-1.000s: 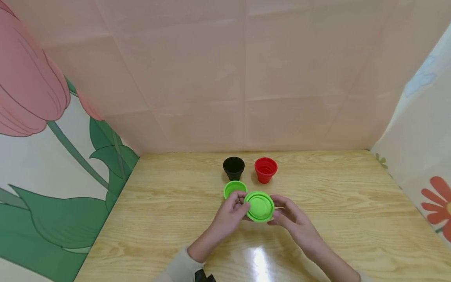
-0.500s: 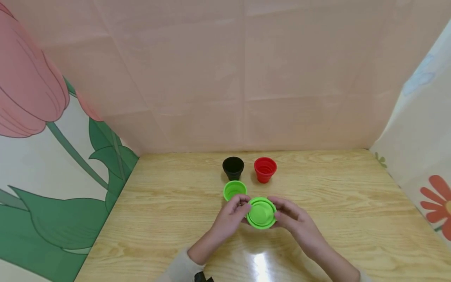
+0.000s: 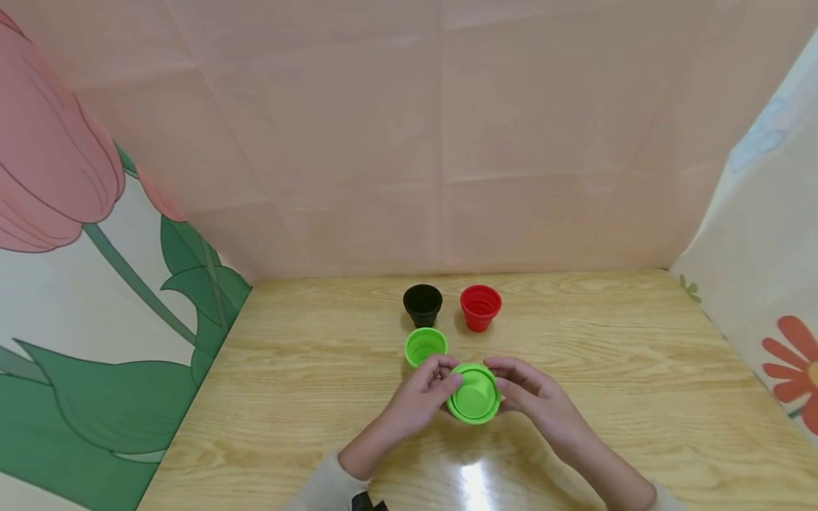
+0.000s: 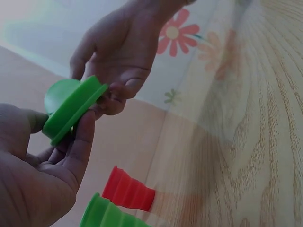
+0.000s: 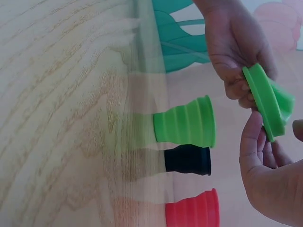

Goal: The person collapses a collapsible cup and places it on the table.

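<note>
Head view: the flattened green cup [image 3: 473, 394] is held above the wooden table [image 3: 268, 411], between both hands and nearer the person than three standing cups. Left hand [image 3: 418, 401]: pinching; thumb on one face of the flattened cup, fingers behind it. Right hand [image 3: 552, 411]: loosely curved, partly open; fingertips at the opposite edge of the cup, thumb clear of it in the right wrist view, so no firm grip noted. Both wrist views: cup tilted, pressed into a thick ring, a rounded part standing out from one side. Upright on the table: a second green cup [image 3: 426, 345] just in front of a black cup [image 3: 422, 305]; a red cup [image 3: 481, 308] to the right of the black one, apart from it. Surroundings: plain pink backdrop [image 3: 345, 142] behind the table, tulip print [image 3: 51, 142] at left, red flower print [image 3: 795, 369] at right. Bright reflection on the tabletop below the hands.
</note>
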`<state>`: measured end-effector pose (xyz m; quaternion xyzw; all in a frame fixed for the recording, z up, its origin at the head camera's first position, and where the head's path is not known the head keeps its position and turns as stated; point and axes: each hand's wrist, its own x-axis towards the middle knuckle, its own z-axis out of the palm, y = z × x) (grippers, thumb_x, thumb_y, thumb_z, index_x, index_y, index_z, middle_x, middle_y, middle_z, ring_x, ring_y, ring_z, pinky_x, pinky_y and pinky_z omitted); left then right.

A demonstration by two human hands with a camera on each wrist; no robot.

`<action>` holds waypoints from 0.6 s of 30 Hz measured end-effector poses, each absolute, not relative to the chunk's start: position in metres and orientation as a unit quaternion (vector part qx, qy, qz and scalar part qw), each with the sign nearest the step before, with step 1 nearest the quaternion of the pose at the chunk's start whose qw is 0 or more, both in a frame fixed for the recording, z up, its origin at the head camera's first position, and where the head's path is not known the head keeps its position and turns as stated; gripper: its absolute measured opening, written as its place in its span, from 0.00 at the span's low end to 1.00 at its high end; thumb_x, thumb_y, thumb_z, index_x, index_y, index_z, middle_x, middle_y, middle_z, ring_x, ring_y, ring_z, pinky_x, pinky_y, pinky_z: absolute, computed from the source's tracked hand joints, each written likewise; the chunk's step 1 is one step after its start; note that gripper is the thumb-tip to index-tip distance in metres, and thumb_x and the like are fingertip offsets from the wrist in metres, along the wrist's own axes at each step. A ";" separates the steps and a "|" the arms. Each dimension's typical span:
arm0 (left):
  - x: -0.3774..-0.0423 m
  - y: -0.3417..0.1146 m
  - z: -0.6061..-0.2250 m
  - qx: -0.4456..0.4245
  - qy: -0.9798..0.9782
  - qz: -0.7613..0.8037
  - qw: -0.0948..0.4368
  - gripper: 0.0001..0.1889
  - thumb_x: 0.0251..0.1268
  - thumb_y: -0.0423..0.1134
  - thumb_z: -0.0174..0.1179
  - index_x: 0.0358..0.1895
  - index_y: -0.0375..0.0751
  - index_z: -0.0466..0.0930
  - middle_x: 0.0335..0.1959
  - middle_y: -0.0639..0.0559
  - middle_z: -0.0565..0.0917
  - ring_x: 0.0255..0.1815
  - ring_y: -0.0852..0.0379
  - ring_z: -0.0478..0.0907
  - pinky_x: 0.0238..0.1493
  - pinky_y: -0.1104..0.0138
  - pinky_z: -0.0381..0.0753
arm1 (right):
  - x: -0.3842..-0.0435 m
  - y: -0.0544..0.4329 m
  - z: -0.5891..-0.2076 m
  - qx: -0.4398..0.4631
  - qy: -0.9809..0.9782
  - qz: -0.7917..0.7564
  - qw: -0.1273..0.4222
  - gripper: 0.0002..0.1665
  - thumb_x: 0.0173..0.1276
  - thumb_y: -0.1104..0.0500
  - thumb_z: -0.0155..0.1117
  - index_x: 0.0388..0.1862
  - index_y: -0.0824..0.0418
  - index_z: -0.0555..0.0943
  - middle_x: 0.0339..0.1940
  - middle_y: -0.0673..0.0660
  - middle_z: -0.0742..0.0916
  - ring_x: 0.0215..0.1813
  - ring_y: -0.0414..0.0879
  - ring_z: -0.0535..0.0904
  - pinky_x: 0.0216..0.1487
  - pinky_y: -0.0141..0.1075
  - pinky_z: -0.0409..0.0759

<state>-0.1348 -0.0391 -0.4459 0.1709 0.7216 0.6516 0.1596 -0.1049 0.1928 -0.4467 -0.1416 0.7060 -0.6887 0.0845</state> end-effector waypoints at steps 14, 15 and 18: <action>-0.134 -0.037 -0.445 0.194 0.692 0.663 0.210 0.17 0.76 0.39 0.57 0.62 0.35 0.73 0.44 0.47 0.77 0.36 0.57 0.85 0.39 0.61 0.89 | -0.103 0.186 -0.445 -0.133 0.727 -0.669 0.079 0.23 0.77 0.62 0.58 0.67 0.71 0.73 0.51 0.53 0.85 0.51 0.41 0.82 0.49 0.35 0.84; -0.134 -0.037 -0.445 0.194 0.694 0.659 0.215 0.17 0.76 0.39 0.58 0.61 0.36 0.74 0.44 0.47 0.78 0.35 0.57 0.86 0.38 0.62 0.89 | -0.103 0.186 -0.445 -0.130 0.732 -0.664 0.081 0.24 0.77 0.61 0.58 0.67 0.70 0.73 0.52 0.53 0.85 0.52 0.41 0.82 0.50 0.34 0.83; -0.134 -0.038 -0.443 0.199 0.695 0.653 0.227 0.16 0.76 0.39 0.58 0.60 0.36 0.74 0.43 0.48 0.78 0.35 0.57 0.86 0.37 0.62 0.89 | -0.103 0.186 -0.445 -0.115 0.741 -0.655 0.091 0.24 0.77 0.59 0.60 0.67 0.68 0.74 0.53 0.53 0.86 0.55 0.40 0.82 0.54 0.33 0.81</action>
